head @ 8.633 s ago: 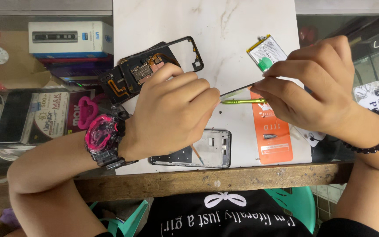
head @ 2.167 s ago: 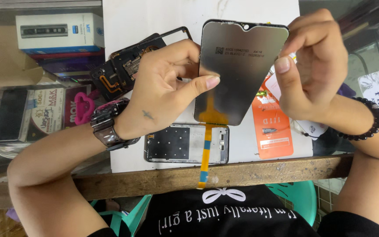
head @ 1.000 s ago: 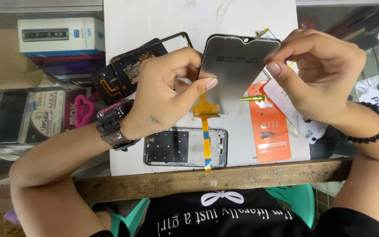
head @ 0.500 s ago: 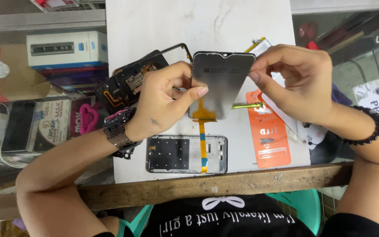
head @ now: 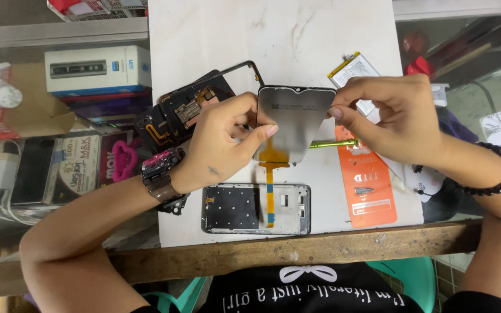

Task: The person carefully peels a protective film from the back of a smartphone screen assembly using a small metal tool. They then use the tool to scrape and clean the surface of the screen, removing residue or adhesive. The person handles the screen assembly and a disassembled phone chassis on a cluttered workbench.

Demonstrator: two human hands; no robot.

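a white board lies across the wooden counter edge, probably so that small dark parts show up against it. above its middle the person holds a grey phone screen up off the board, back side toward them, its orange ribbon cable hanging down to the metal frame lying flat just below. the left hand pinches the screen's left edge, thumb in front and fingers curled behind, which looks meant to steady it. the right hand pinches the upper right corner between thumb and forefinger, and a thin green tool sticks out from under that hand; how it is gripped i cannot tell. an orange card lies under the right wrist, likely kept within reach. a dark phone body with its parts showing sits behind the left hand, and a battery rests near the right fingers, set aside off the work.
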